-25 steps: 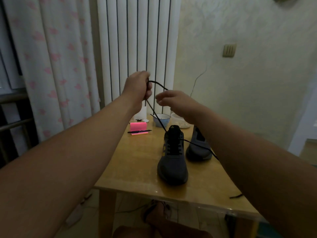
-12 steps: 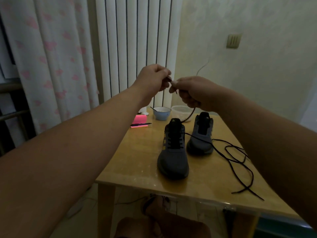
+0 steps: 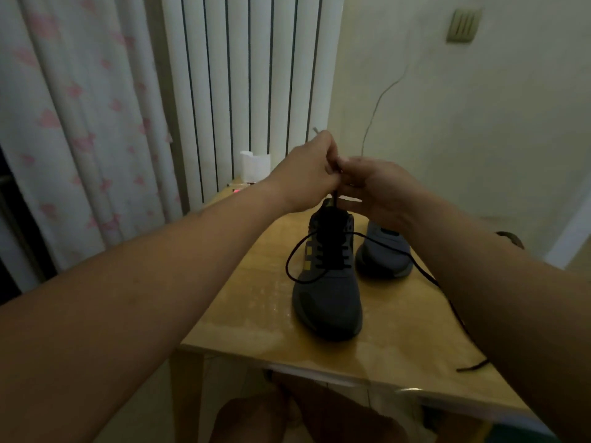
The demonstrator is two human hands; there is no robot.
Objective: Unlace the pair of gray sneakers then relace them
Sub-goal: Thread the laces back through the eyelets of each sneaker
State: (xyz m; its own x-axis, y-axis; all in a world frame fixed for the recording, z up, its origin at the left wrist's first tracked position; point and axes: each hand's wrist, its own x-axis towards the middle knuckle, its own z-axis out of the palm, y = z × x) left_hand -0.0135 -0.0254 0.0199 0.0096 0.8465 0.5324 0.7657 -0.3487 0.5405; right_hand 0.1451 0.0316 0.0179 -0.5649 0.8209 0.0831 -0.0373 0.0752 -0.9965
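Two gray sneakers stand on the wooden table (image 3: 243, 302). The nearer sneaker (image 3: 329, 292) has black lacing and yellow side stripes; the far sneaker (image 3: 385, 251) sits to its right, half hidden by my right hand. A black shoelace (image 3: 292, 254) rises from the nearer sneaker's collar into my hands and loops out to its left. My left hand (image 3: 307, 174) and my right hand (image 3: 377, 187) meet just above that collar, both pinching the lace. A lace tip sticks up from my left hand. More lace trails right across the table to an end (image 3: 473, 367) near the front edge.
A white container (image 3: 256, 166) and a pink item (image 3: 236, 190) sit at the table's far left corner. A white radiator (image 3: 249, 75) and a curtain (image 3: 80, 123) stand behind. My knees (image 3: 307, 417) are under the table's front edge.
Both hands have dropped from chest height down to just above the nearer sneaker's collar, still together on the lace. The lace now forms a loop to the shoe's left.
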